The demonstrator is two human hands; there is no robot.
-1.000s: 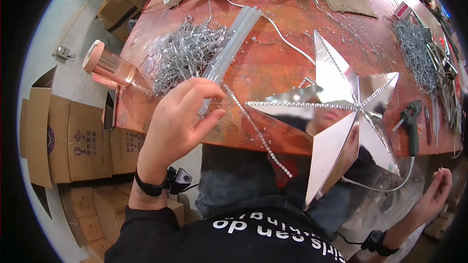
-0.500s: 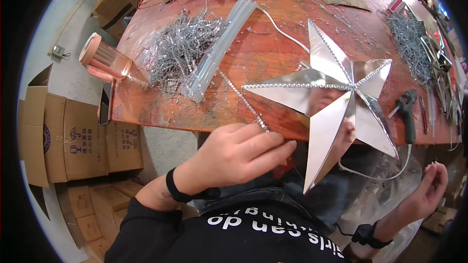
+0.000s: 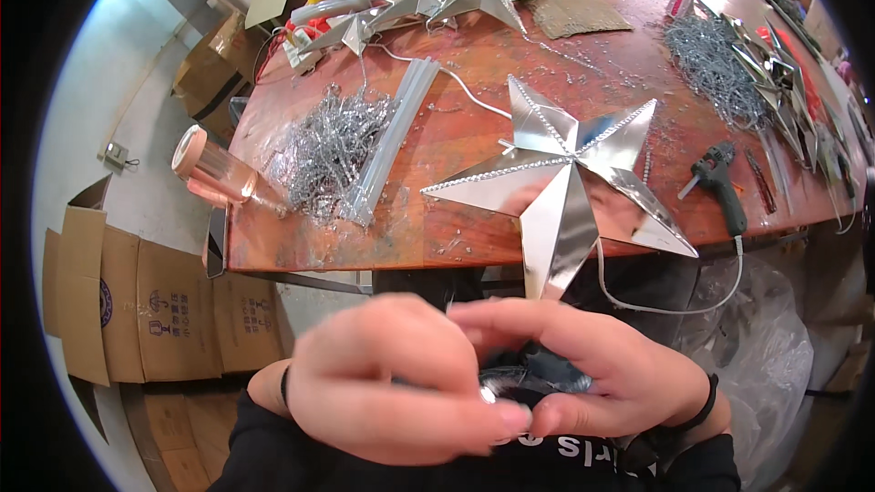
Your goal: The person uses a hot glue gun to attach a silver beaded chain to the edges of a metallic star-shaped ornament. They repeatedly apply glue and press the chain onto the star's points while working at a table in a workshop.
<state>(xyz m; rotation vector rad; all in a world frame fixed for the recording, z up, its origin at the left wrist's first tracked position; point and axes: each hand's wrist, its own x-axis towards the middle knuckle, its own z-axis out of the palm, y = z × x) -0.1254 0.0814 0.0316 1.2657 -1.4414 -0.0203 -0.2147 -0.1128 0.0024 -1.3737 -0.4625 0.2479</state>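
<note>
My left hand (image 3: 387, 383) is closed and smeared by motion, held low in front of my body. A tiny shiny bit glints at its fingers; what it is does not show clearly. Facing it, my right hand (image 3: 602, 355) curves with fingers and thumb apart. Its thumb comes close to the left fingertips. Just beyond both hands, a silver mirrored star (image 3: 551, 228) lies at the table edge, one point overhanging. Rhinestone trim (image 3: 510, 169) runs along some of its ridges. A glue gun (image 3: 726, 189) rests right of the star.
A heap of silver rhinestone chain (image 3: 328, 150), clear glue sticks (image 3: 387, 150) and a pinkish bottle (image 3: 214, 169) are on the table's left (image 3: 383, 251). More silver stars (image 3: 483, 0) lie at the back. Another silver tangle (image 3: 711, 64) is at right. Cartons (image 3: 164, 301) stand left; clear plastic (image 3: 756, 346) hangs right.
Both hands have come together low in front of my body. The chain strand held by the left hand no longer shows stretched over the table. The view has shifted, showing more of the far table.
</note>
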